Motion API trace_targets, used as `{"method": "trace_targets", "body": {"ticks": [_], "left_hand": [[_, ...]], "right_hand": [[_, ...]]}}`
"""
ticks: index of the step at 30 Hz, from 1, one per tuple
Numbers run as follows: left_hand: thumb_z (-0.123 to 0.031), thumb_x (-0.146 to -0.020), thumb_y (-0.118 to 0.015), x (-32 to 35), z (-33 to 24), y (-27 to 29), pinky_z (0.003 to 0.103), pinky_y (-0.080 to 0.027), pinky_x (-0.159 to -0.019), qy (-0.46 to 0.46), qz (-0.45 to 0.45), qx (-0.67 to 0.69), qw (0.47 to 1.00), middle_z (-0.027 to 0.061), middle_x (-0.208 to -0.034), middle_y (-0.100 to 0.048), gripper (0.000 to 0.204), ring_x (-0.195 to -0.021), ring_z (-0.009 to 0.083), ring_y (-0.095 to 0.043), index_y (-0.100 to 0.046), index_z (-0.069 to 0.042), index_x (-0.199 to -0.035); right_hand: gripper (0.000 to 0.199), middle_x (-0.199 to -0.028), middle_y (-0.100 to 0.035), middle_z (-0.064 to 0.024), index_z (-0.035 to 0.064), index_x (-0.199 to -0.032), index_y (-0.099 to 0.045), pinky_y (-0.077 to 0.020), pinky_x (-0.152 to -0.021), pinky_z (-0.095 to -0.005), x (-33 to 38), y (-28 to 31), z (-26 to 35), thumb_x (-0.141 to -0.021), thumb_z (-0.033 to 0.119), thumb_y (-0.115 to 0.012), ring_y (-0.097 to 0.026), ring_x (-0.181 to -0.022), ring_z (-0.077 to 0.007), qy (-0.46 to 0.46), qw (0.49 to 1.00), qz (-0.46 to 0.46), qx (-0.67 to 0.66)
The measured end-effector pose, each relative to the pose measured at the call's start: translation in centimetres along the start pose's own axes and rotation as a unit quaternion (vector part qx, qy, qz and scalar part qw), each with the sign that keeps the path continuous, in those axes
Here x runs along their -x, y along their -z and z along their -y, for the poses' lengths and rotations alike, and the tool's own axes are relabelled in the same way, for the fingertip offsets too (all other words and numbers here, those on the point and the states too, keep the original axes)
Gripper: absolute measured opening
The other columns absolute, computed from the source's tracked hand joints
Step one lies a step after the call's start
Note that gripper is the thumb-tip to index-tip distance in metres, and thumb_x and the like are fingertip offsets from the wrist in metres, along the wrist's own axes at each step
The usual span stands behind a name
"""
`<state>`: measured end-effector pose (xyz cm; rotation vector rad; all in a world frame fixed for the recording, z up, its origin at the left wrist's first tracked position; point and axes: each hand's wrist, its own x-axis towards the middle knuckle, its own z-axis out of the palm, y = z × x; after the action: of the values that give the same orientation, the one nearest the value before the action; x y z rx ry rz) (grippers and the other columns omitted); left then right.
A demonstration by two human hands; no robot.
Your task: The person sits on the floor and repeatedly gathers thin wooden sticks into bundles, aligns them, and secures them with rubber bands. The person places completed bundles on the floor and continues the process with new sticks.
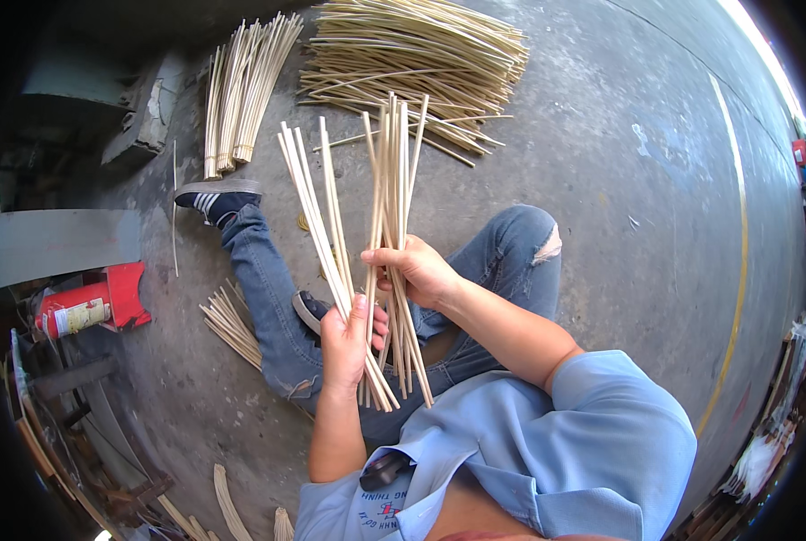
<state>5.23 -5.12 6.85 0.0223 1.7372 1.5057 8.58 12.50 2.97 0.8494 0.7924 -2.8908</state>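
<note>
My left hand (341, 343) is closed around a few pale wooden sticks (311, 203), long and thin like rattan or cane rods. A thicker bunch of the same sticks (390, 180) is gripped in my right hand (419, 272), just to the right and slightly farther out. Both bunches stand up over my lap, their upper ends fanned apart and their lower ends close together near my shirt. The fingers of my left hand are partly hidden behind the sticks.
A large loose pile of sticks (412, 59) lies ahead on the concrete floor, with tied bundles (249, 86) to its left. More sticks (231, 326) lie beside my left leg (272, 288). A red fire extinguisher (78, 308) lies at the left.
</note>
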Motion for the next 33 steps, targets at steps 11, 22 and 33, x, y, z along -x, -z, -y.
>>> {"method": "trace_targets", "body": {"ticks": [11, 22, 33], "left_hand": [[-0.025, -0.107, -0.058, 0.0, 0.3, 0.6, 0.028, -0.060, -0.059, 0.024, 0.059, -0.025, 0.998, 0.0080, -0.086, -0.065, 0.030, -0.075, 0.0151, -0.065, -0.064, 0.004, -0.104], [-0.025, -0.108, -0.057, -0.5, 0.9, 1.1, 0.027, -0.058, -0.058, -0.052, 0.002, 0.020, 0.998, 0.0067, -0.087, -0.066, 0.030, -0.070, 0.0128, -0.065, -0.064, 0.004, -0.111], [-0.042, -0.112, -0.041, 0.4, -0.5, 1.2, 0.019, -0.029, -0.040, 0.013, 0.094, 0.068, 0.993, -0.0022, -0.065, -0.043, 0.038, -0.048, 0.0045, -0.039, -0.052, -0.006, -0.111]], "right_hand": [[0.025, -0.064, -0.046, 0.0026, 0.0054, -0.093, -0.062, -0.0456, -0.059, -0.0311, 0.3, 0.5, 0.9, -0.089, 0.021, -0.081, -0.048, -0.059, -0.0094, -0.044, 0.998, 0.051, -0.004], [0.010, -0.072, -0.058, -0.0036, 0.0028, -0.090, -0.063, -0.0575, -0.078, -0.0408, -0.1, 2.0, 0.5, -0.088, 0.012, -0.068, -0.064, -0.071, -0.0195, 0.000, 0.997, -0.005, -0.072], [0.029, -0.096, -0.068, -0.0040, 0.0015, -0.118, -0.063, -0.0438, -0.059, -0.0282, 0.2, 0.6, 0.7, -0.096, 0.019, -0.071, -0.046, -0.059, -0.0083, -0.023, 0.993, 0.069, -0.095]]}}
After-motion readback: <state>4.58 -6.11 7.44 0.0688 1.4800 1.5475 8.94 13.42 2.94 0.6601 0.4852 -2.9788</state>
